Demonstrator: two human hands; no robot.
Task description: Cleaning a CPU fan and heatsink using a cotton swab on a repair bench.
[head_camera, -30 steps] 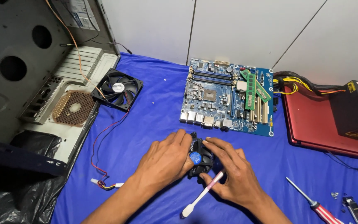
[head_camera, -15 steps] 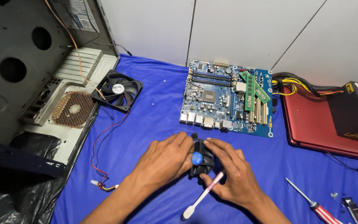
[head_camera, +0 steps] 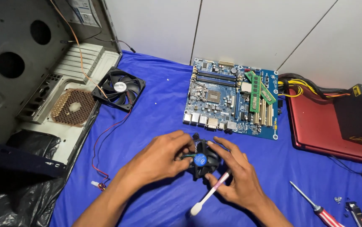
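While both hands work near the desk's front edge, a small cooler fan (head_camera: 204, 159) sits between them.
At the left edge lies an open computer case (head_camera: 42, 84) with 1 black case fan (head_camera: 120, 88); the left hand (head_camera: 162, 157) curls closed on the cooler, the right hand (head_camera: 235, 178) pinches a white swab (head_camera: 208, 195); a blue motherboard (head_camera: 231, 98) lies behind, a screwdriver (head_camera: 315, 205) at the front right corner.

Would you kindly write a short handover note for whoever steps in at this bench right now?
Left hand: grips the small black round cooler fan with a blue centre sticker from its left side.
Right hand: steadies the fan's right edge and holds a white-tipped pink cleaning swab.
Nearby: blue motherboard beyond the hands, black square case fan beside the open grey computer case, red-handled screwdriver to the right.
Done: parts lie out on the blue cloth.
Left: the swab's tip points away from the fan.
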